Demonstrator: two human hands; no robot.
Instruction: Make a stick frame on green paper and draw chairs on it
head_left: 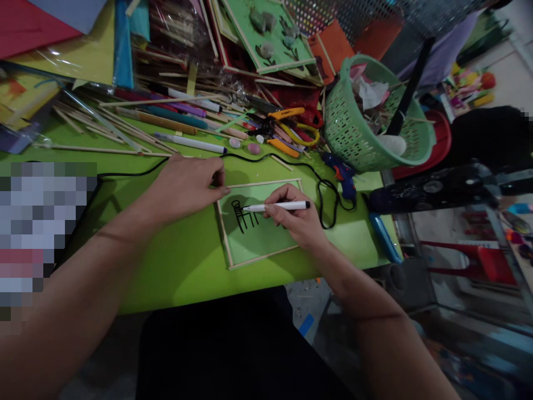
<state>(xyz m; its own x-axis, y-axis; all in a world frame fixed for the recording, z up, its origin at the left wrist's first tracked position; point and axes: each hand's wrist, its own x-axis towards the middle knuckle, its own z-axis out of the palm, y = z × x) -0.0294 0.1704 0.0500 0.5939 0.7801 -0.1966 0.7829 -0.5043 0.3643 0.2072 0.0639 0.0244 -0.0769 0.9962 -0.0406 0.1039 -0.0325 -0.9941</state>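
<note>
Across the middle of the view spreads a lime-green tabletop [175, 266]. With the stick-framed green panel [260, 240] as the clock's centre, a green perforated basket [353, 130] stands between one and two o'clock, full of scraps. The panel lies flat near the table's front edge, beneath the right fingers and just beside the left ones.

The left hand [185, 180] comes in from eight o'clock, palm down, its fingers loosely bent and its thumb tip at the panel's top-left corner; I cannot tell whether they grip the edge. From four o'clock reaches the right hand [296, 219], bent over the panel's right half, its fingers pinched around a white marker [288, 205]. At two o'clock lies a blue glue gun [345, 176], well clear of the fingers. The marker's tip points to nine o'clock, at a black line drawing [239, 214].
</note>
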